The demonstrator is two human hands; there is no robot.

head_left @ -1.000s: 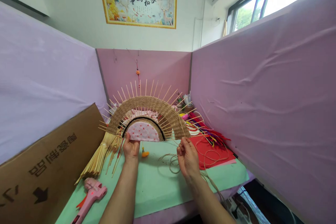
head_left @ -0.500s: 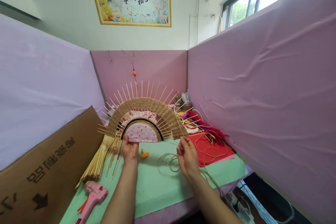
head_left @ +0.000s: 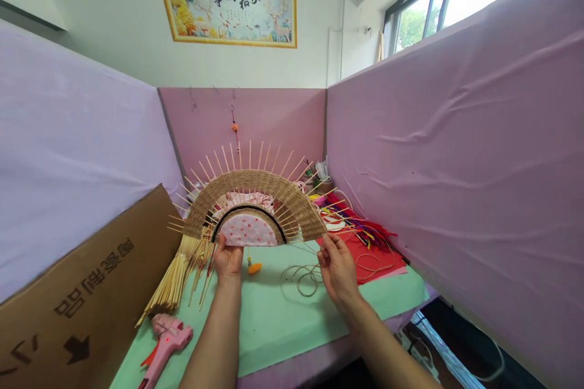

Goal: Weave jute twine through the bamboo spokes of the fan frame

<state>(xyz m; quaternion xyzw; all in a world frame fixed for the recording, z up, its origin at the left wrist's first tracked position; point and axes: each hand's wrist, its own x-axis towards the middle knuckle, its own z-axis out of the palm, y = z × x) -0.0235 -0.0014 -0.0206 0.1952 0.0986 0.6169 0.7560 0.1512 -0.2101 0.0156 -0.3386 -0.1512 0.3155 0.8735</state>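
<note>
A half-round woven fan stands upright over the green mat, with thin bamboo sticks fanning out of its rim and a pink dotted cloth centre. My left hand grips the fan's lower edge, fingers closed. My right hand is at the fan's lower right corner, fingers pinched on a strand of tan twine that trails in loops onto the mat.
A bundle of bamboo sticks lies left of the fan. A pink glue gun rests at the mat's front left. A cardboard sheet leans at the left. Red felt and coloured strips lie at the right. Pink partitions enclose the table.
My right hand has moved a little right and up to the fan's lower right corner, drawing the twine with it. The left hand still holds the fan.
</note>
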